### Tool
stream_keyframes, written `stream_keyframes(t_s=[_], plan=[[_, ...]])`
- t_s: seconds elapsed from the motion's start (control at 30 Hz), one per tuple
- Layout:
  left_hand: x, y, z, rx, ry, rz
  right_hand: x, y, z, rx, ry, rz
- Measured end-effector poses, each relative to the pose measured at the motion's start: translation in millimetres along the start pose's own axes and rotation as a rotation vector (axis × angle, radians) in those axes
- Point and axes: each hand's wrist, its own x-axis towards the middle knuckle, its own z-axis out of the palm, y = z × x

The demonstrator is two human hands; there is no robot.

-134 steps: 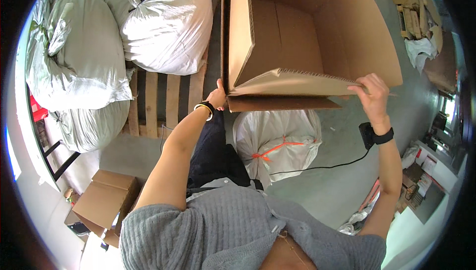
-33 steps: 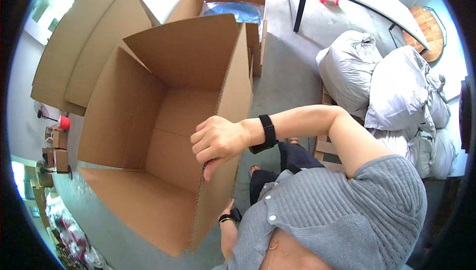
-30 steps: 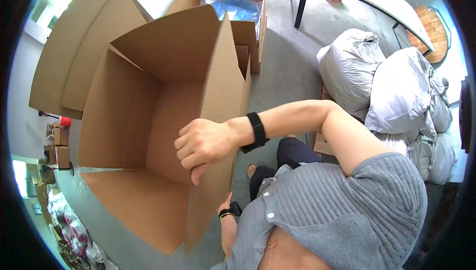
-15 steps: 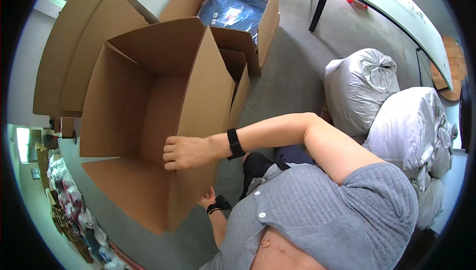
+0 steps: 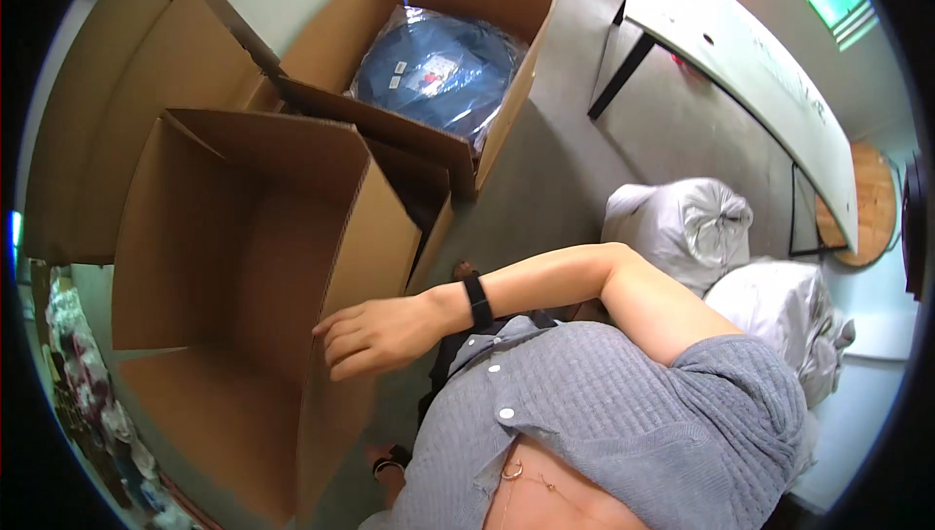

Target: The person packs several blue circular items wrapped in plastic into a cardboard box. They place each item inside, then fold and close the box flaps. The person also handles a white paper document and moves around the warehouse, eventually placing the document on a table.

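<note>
A large brown cardboard box [image 5: 385, 238] lies in front of me with its inside facing me; no contents show in it. My right hand [image 5: 375, 337] rests against the rim of its right-hand wall, fingers loosely bent and a little apart, fingertips at the edge. A black band [image 5: 478, 302] circles that wrist. Lower down, beside the same wall, is my left hand [image 5: 378, 454], small in view and partly cut off by the box and my body; its fingers are not clear. Behind stands another open carton [image 5: 513, 106] holding a round blue item [image 5: 438, 72] in clear plastic wrap.
Tall cardboard panels [image 5: 97, 121] lean at the left. A white table [image 5: 740, 53] with black legs stands at the far right, near a round wooden top [image 5: 862, 204]. Stuffed silvery sacks [image 5: 682, 223] sit to my right. Plastic-wrapped bundles [image 5: 93, 364] line the left side.
My view has shifted, so the boxes and sacks appear lower. My right hand's fingers, earlier curled over the box rim, are now straighter. The left hand shows less.
</note>
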Motion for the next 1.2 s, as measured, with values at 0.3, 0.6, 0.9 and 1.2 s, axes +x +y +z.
stream_keyframes(t_s=[0.3,0.6,0.9,1.2], plan=[[-87,-27,72,0.490,0.016,0.101,-217,42,-233,-0.377,0.022,0.982],[-200,-129,147,-0.156,0.006,0.133,-392,118,-425,-0.559,0.062,1.192],[-488,-115,407,0.324,-0.407,0.668,-431,240,-519,-0.600,-0.252,1.023],[-571,-138,630,0.426,-0.806,0.853,-412,315,-509,-0.671,-0.236,0.928]])
